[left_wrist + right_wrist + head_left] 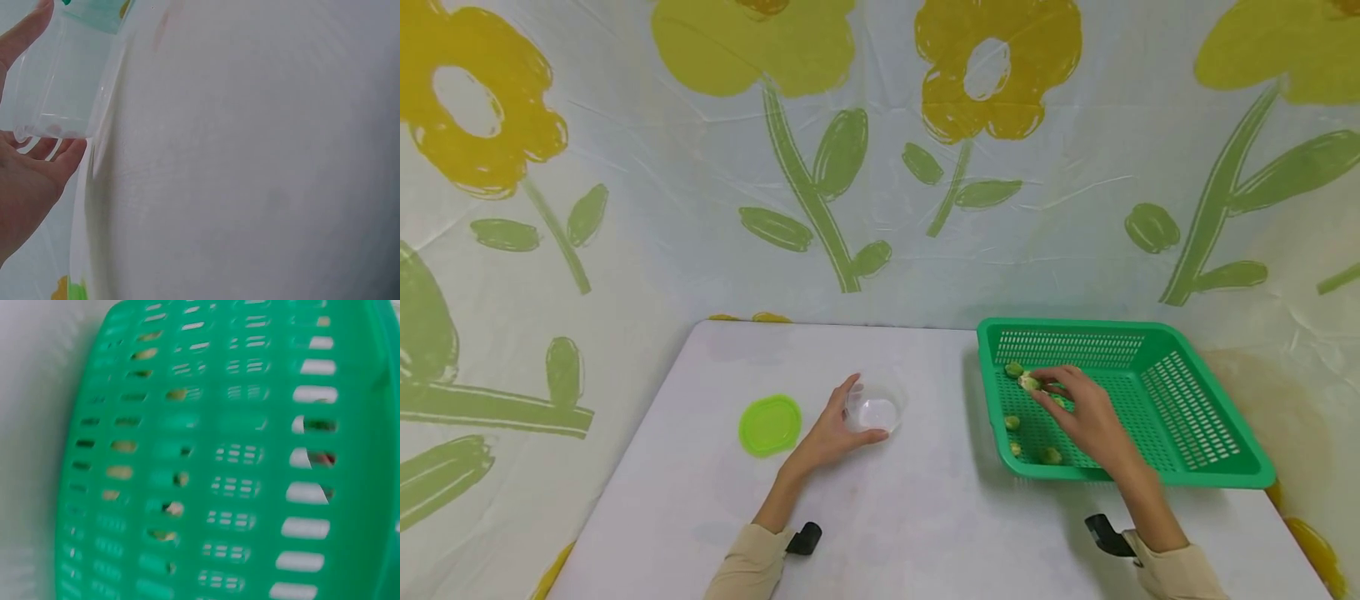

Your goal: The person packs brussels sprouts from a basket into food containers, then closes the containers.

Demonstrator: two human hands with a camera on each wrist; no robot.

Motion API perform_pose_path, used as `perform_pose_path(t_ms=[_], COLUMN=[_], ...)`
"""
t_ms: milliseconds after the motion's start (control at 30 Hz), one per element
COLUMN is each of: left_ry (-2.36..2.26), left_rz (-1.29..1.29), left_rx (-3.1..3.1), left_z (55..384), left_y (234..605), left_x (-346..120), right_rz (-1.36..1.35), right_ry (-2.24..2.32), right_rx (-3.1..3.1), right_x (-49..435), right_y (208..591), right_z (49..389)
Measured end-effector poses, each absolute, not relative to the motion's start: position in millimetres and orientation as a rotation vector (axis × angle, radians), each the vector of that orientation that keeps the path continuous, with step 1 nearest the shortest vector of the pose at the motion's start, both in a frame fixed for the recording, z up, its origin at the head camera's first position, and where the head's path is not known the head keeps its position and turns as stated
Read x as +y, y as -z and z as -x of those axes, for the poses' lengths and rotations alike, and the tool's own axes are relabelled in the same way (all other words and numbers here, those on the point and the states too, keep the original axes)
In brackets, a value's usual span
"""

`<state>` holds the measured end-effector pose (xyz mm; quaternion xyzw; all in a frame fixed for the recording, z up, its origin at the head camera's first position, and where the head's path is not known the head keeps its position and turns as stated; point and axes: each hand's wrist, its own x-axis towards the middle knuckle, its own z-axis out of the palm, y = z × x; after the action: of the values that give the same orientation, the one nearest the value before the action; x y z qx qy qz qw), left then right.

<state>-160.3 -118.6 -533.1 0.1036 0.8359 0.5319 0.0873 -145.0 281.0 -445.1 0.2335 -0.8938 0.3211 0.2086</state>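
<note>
My left hand (831, 433) holds a small clear plastic container (878, 410) upright on the table, thumb and fingers around its sides. In the left wrist view the same clear container (65, 81) appears sideways, with the fingers at its wall. Over the left part of a green plastic basket (1078, 323), my right hand (1088, 417) pinches a Brussels sprout (1028, 382) between thumb and fingertips. Several more sprouts lie on the basket floor, among them one by the near wall (1050, 456). The basket's slotted side (237, 475) fills the right wrist view and mostly hides that hand.
A bright green lid (770, 426) lies flat on the white table (940, 533), left of the container. The basket stands at the table's right side. A flower-patterned cloth (1045, 233) hangs behind and around the table.
</note>
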Motion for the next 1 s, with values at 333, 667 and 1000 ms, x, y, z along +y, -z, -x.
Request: perform_pose_path(t_ms=[333, 667, 1000], left_ry=[-1.571, -1.566, -1.585], left_rz=[-0.31, -0.315, -0.307], left_rx=[2.509, 2.517, 2.506], left_z=[158.5, 158.8, 159.3], left_y=[532.3, 532.5, 532.5], left_x=[-117.2, -117.5, -116.7], right_rz=[-0.577, -0.533, -0.521], right_ry=[-1.084, -1.199, -1.322], right_rx=[-2.41, -2.363, -2.364], right_x=[260.1, 232.1, 207.0], right_y=[440.1, 442.0, 441.0], right_z=[145.4, 148.8, 149.8])
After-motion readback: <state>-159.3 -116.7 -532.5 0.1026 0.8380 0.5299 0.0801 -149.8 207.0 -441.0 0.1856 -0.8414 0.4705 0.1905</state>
